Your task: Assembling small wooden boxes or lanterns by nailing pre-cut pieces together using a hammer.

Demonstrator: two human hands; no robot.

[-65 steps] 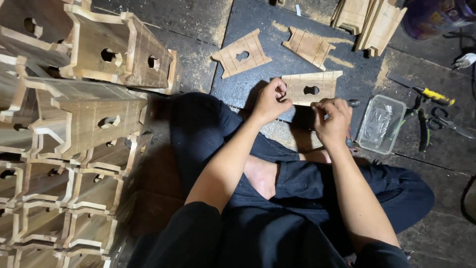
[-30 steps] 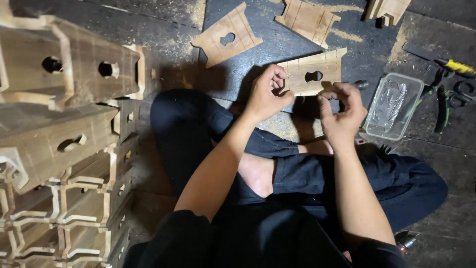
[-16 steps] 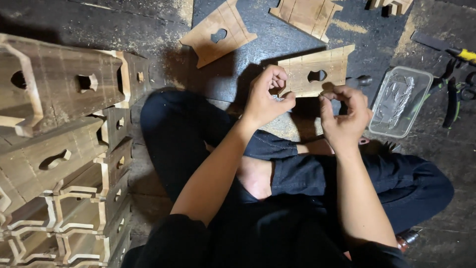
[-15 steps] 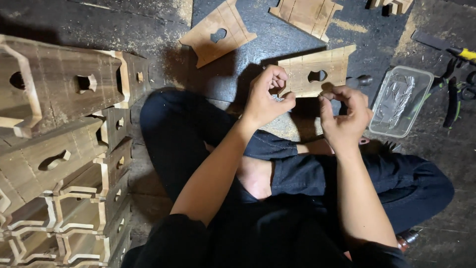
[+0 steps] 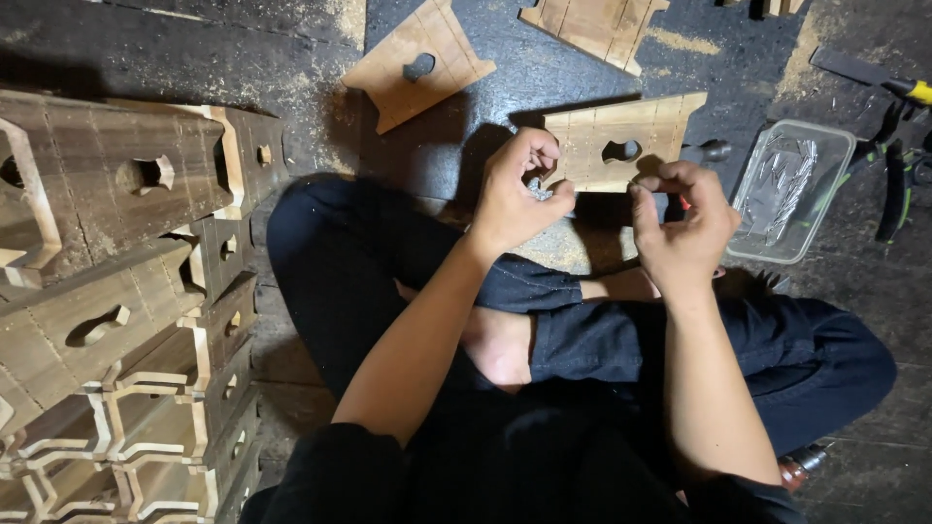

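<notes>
I sit cross-legged on a dark floor. My left hand (image 5: 515,189) is curled around a small bunch of metal nails, just left of a wooden panel (image 5: 621,141) with a keyhole-shaped cut-out lying on the floor. My right hand (image 5: 684,223) hovers below the panel's right end, fingers pinched together on something small that I cannot make out. A hammer head (image 5: 712,151) shows just beyond the right fingers.
A clear plastic tray of nails (image 5: 788,189) lies right of my right hand, with pliers (image 5: 893,165) and a yellow-handled tool (image 5: 879,82) past it. Two more cut-out panels (image 5: 417,63) (image 5: 594,24) lie farther off. Stacked wooden stool-like frames (image 5: 116,291) fill the left.
The view has shifted down and left, so the panels sit higher in frame. My right hand has lifted slightly off the panel's lower edge and its fingers have pinched together.
</notes>
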